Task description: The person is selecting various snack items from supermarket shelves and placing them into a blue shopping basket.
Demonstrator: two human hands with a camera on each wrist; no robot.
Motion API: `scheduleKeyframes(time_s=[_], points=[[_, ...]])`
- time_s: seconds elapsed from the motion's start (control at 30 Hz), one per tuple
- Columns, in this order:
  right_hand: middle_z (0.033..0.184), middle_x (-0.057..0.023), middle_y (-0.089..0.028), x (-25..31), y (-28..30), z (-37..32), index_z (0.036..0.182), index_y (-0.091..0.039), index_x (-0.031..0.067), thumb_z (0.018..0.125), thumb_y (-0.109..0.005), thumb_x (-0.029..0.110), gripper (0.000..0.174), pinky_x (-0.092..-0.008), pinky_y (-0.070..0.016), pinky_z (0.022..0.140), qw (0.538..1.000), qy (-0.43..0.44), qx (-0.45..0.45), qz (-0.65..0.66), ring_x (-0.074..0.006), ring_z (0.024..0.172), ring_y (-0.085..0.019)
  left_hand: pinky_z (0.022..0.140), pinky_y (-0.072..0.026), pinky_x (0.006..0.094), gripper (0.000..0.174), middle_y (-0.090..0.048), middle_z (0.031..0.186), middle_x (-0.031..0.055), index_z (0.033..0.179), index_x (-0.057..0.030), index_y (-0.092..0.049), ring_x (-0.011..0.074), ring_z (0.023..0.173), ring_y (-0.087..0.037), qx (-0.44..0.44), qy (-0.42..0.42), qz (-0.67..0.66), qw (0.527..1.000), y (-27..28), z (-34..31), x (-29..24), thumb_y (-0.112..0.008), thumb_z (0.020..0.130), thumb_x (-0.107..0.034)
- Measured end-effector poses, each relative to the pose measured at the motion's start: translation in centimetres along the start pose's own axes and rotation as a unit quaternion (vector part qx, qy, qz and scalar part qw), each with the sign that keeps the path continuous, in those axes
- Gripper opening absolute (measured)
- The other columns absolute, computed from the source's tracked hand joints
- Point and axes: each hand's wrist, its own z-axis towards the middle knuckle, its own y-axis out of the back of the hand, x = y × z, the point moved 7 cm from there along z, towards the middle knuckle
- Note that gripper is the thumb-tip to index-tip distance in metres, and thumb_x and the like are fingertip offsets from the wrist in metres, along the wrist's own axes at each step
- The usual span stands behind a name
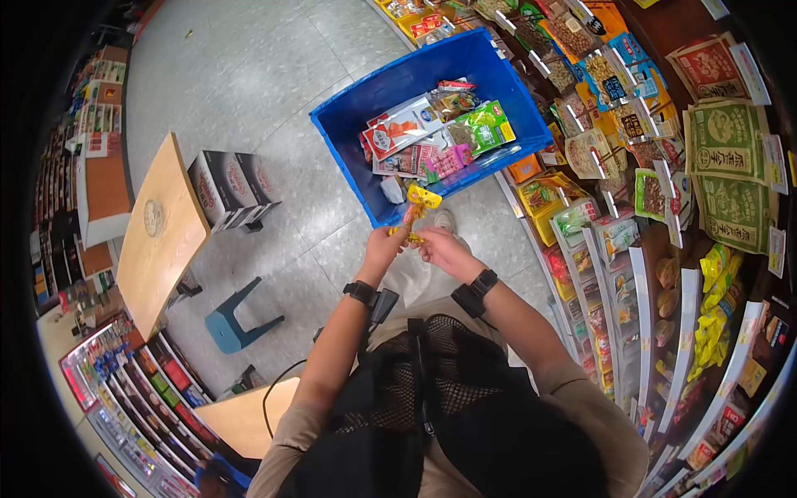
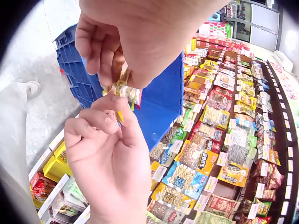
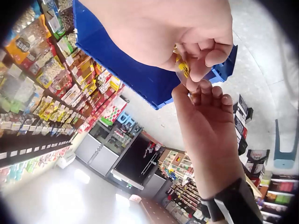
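Both hands meet in front of the body at a small yellow plastic packet (image 1: 424,197), at the near edge of the blue bin. My left hand (image 1: 385,251) grips the crumpled packet, whose printed end sticks up past the fingers. Against its lower part my right hand (image 1: 444,251) pinches with thumb and fingertips. In the left wrist view the right hand (image 2: 107,154) shows its palm, a yellow bit at its thumb. The right wrist view shows the clear and yellow wrapper (image 3: 182,67) between the hands; much of it is hidden by fingers.
The blue bin (image 1: 353,170) holds several snack packs, among them a green bag (image 1: 490,126) and a pink pack (image 1: 449,162). Snack shelves (image 1: 594,290) line the right side. To the left stand a wooden table (image 1: 170,241), black cartons (image 1: 235,187) and a teal stool (image 1: 232,322).
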Motion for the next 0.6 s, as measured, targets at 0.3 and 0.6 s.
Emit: scheduleKeyframes(time_s=[0.3, 0.6], points=[[0.094, -0.0018, -0.063, -2.0, -1.6, 6.0, 0.103, -0.056, 0.0117, 0.094, -0.054, 0.019, 0.012, -0.0241, -0.0441, 0.065, 0.977, 0.066, -0.192, 0.063, -0.0098, 0.075, -0.055, 0.067, -0.0477, 0.0472, 0.048, -0.065, 0.074, 0.0205, 0.077, -0.0021, -0.064, 0.0395, 0.076, -0.063, -0.042, -0.113, 0.245, 0.962, 9.0, 7.0, -1.7, -0.052, 0.087, -0.048], [0.083, -0.0083, -0.062, -7.7, -2.2, 10.3, 0.101, -0.057, 0.0038, 0.087, -0.059, 0.042, 0.041, -0.0302, -0.0497, 0.061, 0.902, 0.011, -0.428, -0.042, -0.0185, 0.072, -0.062, 0.044, -0.0403, 0.0251, 0.022, -0.054, 0.063, 0.0005, 0.087, -0.0048, -0.061, 0.0106, 0.052, -0.051, -0.069, 0.090, -0.103, 0.988, 45.4, 15.3, 23.6, -0.052, 0.088, -0.025]])
